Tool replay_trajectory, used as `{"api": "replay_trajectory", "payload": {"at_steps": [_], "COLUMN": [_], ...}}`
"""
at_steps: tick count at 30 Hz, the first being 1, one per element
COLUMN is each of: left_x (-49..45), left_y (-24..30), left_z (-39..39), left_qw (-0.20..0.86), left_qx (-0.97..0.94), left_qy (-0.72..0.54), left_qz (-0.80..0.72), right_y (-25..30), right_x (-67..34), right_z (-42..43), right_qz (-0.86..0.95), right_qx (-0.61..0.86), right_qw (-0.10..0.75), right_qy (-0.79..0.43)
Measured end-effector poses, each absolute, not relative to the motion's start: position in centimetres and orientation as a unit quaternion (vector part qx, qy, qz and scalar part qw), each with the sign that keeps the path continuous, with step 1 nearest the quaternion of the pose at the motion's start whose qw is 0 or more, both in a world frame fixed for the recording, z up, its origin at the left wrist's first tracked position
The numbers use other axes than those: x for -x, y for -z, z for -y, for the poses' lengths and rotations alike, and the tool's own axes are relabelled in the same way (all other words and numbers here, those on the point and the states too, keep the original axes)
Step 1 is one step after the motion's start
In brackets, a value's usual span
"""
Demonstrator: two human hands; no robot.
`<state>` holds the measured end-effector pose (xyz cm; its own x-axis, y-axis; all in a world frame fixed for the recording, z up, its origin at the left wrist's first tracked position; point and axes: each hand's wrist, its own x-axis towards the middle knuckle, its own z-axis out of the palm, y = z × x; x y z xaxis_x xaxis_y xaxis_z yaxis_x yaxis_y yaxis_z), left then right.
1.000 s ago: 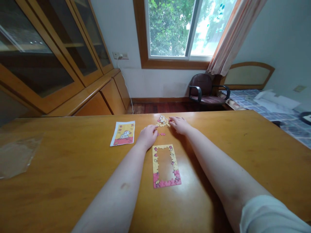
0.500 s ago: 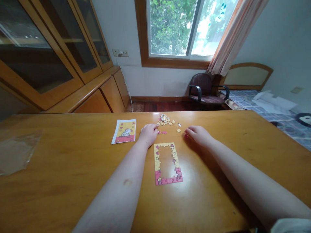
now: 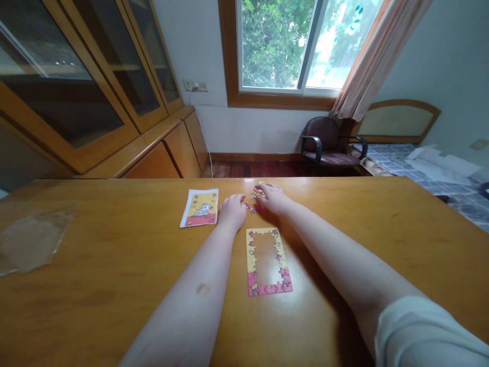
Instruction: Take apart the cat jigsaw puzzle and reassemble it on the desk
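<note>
My left hand rests on the table with its fingers curled inward, beside a few pink puzzle pieces. Whatever those fingers hold, if anything, is hidden. Over the small pile of jigsaw pieces reaches my right hand, its fingers apart and covering part of the pile. A pink piece lies in the shadow under that hand. Nearer to me is the joined puzzle border, yellow above and pink below, with bare table inside it. Left of my left hand lies the picture sheet of a white cartoon animal.
A clear plastic bag lies at the table's left. Beyond the wooden table stand a glass-fronted cabinet, a dark armchair and a bed. A window is in the far wall.
My right hand has moved left and away from me, from the right of the loose pieces onto the pile. My left hand has stayed nearly in place. The view has shifted slightly.
</note>
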<state>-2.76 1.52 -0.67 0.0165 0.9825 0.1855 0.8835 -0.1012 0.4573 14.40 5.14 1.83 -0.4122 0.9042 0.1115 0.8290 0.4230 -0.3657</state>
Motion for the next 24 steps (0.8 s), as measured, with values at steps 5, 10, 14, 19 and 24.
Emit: {"api": "replay_trajectory", "payload": {"at_steps": [5, 10, 14, 19, 24], "left_x": [3.1, 2.9, 2.6, 2.4, 2.2], "left_y": [0.7, 0.7, 0.5, 0.5, 0.9], "left_z": [-1.6, -1.4, -1.2, -1.0, -0.9], "left_qw": [0.100, 0.095, 0.091, 0.090, 0.088], "left_qx": [-0.673, -0.686, -0.701, -0.710, -0.733], "left_qy": [-0.237, -0.208, -0.165, -0.139, -0.117], "left_qz": [-0.694, -0.691, -0.688, -0.685, -0.665], "right_y": [-1.1, -0.9, -0.4, 0.2, 0.3], "right_x": [-12.5, -13.7, -15.9, -16.2, -15.3], "right_z": [-6.6, -7.4, -8.5, -9.1, -9.5], "right_qz": [0.850, 0.834, 0.796, 0.824, 0.842], "right_qx": [0.497, 0.510, 0.582, 0.546, 0.520], "right_qw": [0.102, 0.168, 0.154, 0.140, 0.140], "right_qy": [-0.143, -0.124, -0.063, -0.055, -0.046]}}
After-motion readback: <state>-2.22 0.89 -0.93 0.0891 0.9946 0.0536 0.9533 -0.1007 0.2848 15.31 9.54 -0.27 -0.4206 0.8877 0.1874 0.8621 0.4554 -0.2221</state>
